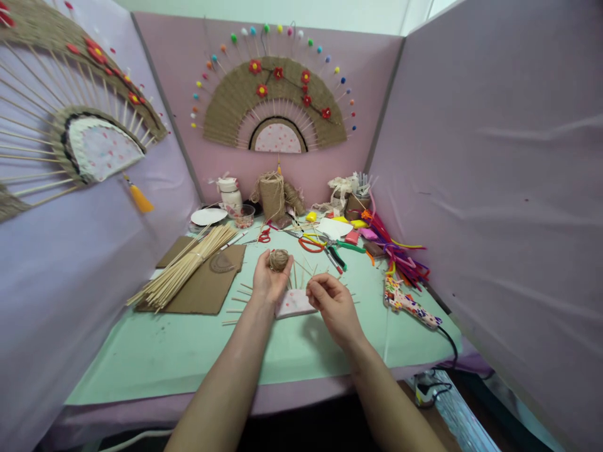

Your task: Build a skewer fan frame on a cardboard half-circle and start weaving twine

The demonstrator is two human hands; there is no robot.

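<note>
I'm taking the pink-dotted fabric panel [293,304] as clock centre, 12 pointing away from the wearer. It lies on the worktop [164,358], pale half-round, with thin sticks [239,300] fanning out from about 9 round past 12 to 3. Left hand [269,277] is at 11 o'clock, raised, palm up, fingers clamped round a small ball of twine [278,259]. Right hand [333,307] sits at 3 o'clock over the panel's right end; thumb and fingers are pinched together, but I can't tell if a strand is between them. Bundle of loose sticks [188,265] is at 10, lying across a brown cardboard sheet [200,301], clear protractor [221,262] on the same sheet. Cutters with green handles [349,246] at 1 to 2, just beside orange-handled scissors [311,243]. Pipe cleaners [400,254] piled at 2; flower-patterned glue gun [412,307] at 3, its cable running off the worktop edge. Big twine spool [272,196] stands at 12 near the back wall, white bottle [230,197] at 11. I also see a woven fan [226,116] with red flowers on the back wall at 12, and a similar one on the left wall at 10.
</note>
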